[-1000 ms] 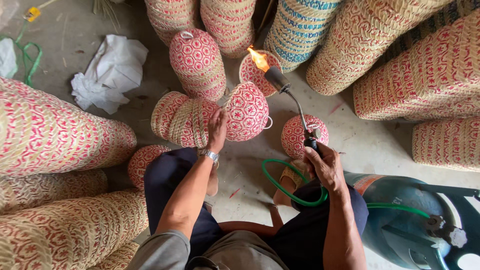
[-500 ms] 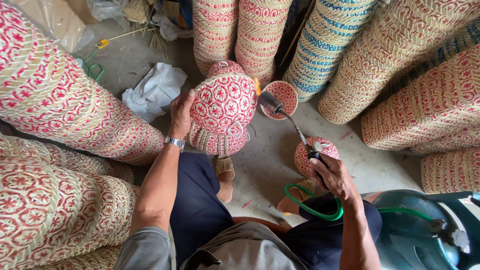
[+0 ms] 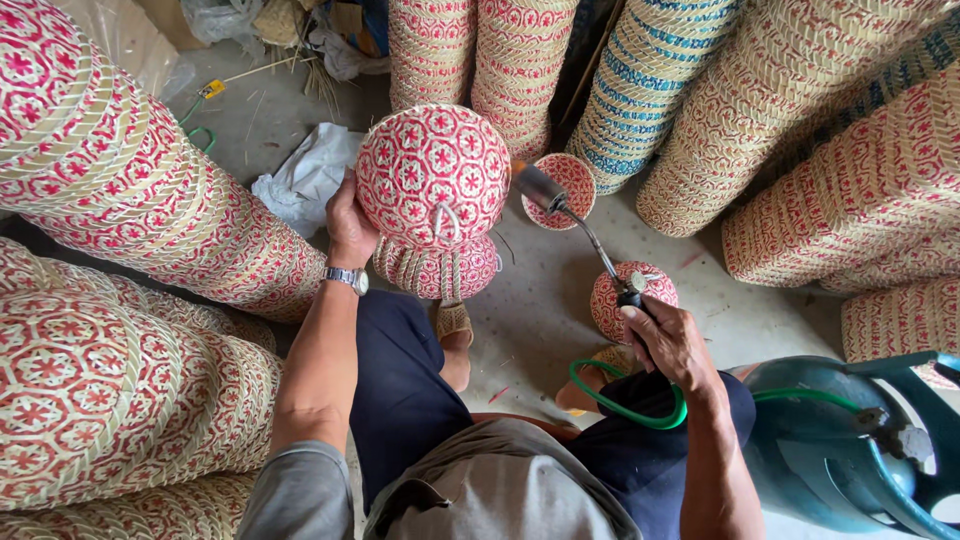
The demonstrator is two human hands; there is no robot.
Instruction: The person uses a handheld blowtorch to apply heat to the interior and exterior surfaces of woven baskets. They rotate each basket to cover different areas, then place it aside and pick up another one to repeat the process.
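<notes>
Small yellow tag on floor at top left, beside clear plastic bags; no screens/signs.

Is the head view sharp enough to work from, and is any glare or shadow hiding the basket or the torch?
Head view: even, soft daylight, no glare; the red woven basket in the left hand and the torch in the right hand look sharp; only faint shadows; edges bow slightly from wide-angle distortion.

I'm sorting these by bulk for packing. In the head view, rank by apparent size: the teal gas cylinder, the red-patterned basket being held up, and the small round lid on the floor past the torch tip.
1. Gas cylinder, partly cut off and nearer the camera, so unsure.
2. Held basket.
3. Small round lid.
</notes>
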